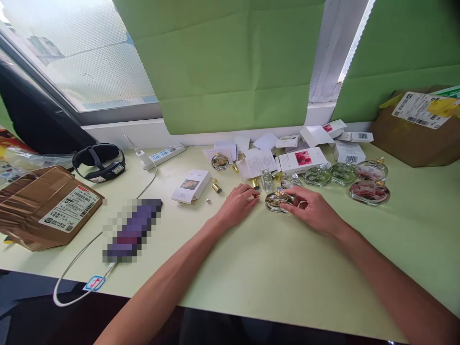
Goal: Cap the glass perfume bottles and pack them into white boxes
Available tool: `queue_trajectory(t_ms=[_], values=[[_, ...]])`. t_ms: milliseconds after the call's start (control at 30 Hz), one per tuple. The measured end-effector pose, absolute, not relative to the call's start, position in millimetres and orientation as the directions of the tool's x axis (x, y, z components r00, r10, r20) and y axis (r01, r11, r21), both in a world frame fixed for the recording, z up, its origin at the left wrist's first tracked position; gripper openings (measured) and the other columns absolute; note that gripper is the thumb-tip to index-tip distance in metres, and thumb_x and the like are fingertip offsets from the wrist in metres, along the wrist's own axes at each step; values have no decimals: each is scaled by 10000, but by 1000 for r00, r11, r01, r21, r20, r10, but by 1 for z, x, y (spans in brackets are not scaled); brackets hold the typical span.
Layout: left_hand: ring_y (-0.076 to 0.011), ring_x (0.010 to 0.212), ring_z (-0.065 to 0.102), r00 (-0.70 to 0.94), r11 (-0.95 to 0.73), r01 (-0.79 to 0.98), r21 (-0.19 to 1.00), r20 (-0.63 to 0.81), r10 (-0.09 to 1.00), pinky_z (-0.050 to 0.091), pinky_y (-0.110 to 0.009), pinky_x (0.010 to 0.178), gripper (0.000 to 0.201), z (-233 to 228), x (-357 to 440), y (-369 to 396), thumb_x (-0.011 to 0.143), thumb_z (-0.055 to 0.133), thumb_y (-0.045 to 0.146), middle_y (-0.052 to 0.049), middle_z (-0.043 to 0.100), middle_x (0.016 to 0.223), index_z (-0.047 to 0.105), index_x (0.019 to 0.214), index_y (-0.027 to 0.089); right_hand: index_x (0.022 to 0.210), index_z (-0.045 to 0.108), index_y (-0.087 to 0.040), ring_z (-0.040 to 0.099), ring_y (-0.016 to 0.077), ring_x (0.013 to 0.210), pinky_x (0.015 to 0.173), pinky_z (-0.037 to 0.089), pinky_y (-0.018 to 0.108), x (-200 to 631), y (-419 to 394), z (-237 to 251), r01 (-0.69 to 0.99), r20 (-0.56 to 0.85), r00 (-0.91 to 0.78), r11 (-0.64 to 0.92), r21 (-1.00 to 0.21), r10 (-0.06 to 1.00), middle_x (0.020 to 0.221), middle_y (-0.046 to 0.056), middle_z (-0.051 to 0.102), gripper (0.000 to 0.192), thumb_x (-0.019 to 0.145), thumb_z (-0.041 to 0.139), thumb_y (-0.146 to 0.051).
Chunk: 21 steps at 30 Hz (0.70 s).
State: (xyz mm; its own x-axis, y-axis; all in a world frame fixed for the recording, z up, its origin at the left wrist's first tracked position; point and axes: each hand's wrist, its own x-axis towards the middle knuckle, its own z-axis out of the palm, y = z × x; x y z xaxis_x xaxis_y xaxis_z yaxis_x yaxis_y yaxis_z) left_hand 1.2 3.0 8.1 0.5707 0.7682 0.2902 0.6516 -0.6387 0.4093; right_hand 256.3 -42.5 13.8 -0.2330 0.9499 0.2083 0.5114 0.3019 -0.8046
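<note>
Right hand (312,209) with fingers pinching the round bottle (276,201), left hand (237,203) flat beside it (fingers loosely spread).

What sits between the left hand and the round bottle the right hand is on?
Nothing visible. The right hand already rests on the round bottle. The left hand lies flat just beside it, with only bare table in the gap. A gold cap lies behind, out of that line.
</note>
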Motion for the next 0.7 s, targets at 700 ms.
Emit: queue_trajectory(t_ms=[700], values=[[-265,1214,503,188,-354,876,326,444,876,371,-446,1036,294,34,-28,17,953,503,317,-89,587,1251,587,1228,251,999,683,-257,581,153,679,548,482,286,270,-53,46,478,398,-96,393,-786,912,1022,48,682,276,865,666,-497]])
